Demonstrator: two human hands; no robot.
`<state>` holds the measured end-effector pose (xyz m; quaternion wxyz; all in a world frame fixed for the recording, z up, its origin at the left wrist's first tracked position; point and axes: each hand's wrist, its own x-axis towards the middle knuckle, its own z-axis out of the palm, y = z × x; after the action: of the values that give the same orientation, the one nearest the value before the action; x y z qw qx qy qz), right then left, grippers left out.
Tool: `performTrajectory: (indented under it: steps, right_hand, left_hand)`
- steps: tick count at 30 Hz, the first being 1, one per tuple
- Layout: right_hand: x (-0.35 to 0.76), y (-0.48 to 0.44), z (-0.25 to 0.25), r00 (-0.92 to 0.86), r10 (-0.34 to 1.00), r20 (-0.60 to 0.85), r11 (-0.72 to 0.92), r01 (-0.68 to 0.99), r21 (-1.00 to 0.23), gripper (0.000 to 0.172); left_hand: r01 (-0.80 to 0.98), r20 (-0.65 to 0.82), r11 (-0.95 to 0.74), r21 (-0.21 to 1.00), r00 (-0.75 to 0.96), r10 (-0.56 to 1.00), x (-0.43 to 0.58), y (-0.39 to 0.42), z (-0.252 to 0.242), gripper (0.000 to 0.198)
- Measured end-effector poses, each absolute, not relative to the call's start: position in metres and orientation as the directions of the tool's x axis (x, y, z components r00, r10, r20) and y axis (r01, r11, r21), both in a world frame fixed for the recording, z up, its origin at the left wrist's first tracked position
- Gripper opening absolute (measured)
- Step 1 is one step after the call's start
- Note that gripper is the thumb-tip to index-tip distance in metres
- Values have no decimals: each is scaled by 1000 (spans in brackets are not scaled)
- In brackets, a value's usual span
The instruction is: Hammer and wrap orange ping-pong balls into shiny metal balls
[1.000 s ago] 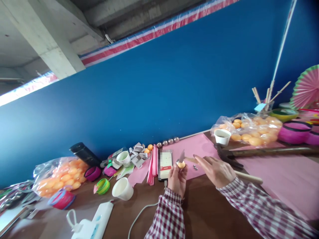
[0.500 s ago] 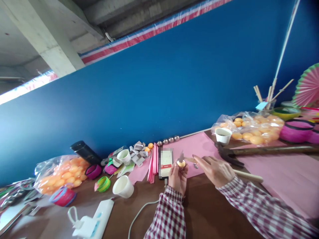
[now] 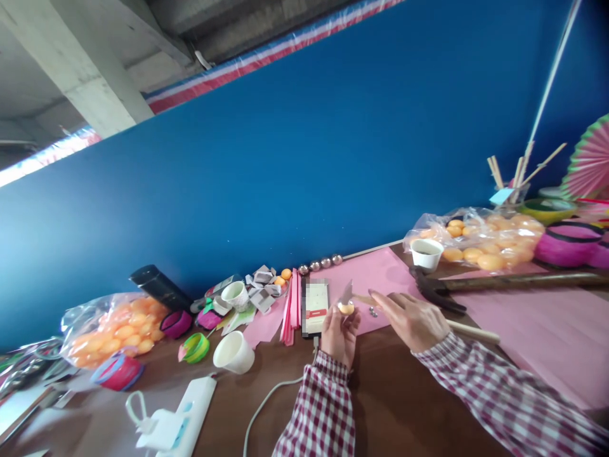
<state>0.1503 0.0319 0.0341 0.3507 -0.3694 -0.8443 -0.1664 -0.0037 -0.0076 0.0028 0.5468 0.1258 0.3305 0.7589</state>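
Observation:
My left hand [image 3: 339, 335] is closed around a small orange plastic ball [image 3: 346, 308], like a ping-pong ball, which looks cut open with a pale inside. The blade of a knife [image 3: 347, 293] stands at the ball's upper edge. My right hand [image 3: 413, 320] grips the knife's pale wooden handle, thumb and fingers stretched along it. A pale wooden rod end [image 3: 476, 332] sticks out beyond my right wrist, in line with that handle. Small shiny metal bits [image 3: 373, 311] lie on the pink paper [image 3: 364, 274] between my hands.
A hammer [image 3: 514, 284] and a white cup [image 3: 427, 254] stand right, before a bag of orange balls [image 3: 495, 244]. A phone [image 3: 316, 308] with a cable lies behind my left hand. Left are a paper cup [image 3: 234, 353], a power strip [image 3: 193, 409] and another ball bag [image 3: 118, 330].
The blade has tilted to the right against the ball, and the ball has turned slightly in my left hand. My right hand keeps nearly the same place; the view has shifted a little.

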Motion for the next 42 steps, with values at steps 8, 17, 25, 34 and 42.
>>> performTrajectory:
  steps: [8, 17, 25, 34, 42]
  right_hand:
    - [158, 49, 29, -387, 598, 702, 561, 827, -23, 31]
    - [160, 67, 23, -393, 790, 470, 416, 907, 59, 28]
    - [156, 69, 17, -377, 814, 442, 399, 916, 45, 22]
    - [153, 64, 19, -485, 728, 485, 575, 817, -47, 27]
    - [140, 62, 20, -664, 624, 413, 769, 614, -174, 23]
  left_hand:
    - [-773, -192, -178, 609, -362, 912, -6, -8, 5, 22]
    - [-765, -201, -153, 625, -348, 916, -5, -9, 9, 24]
    - [-753, -197, -138, 644, -337, 921, -5, -9, 7, 22]
    - [-759, -209, -128, 638, -330, 921, -4, -8, 6, 22]
    - [-756, -207, -139, 640, -343, 916, -3, -8, 5, 21]
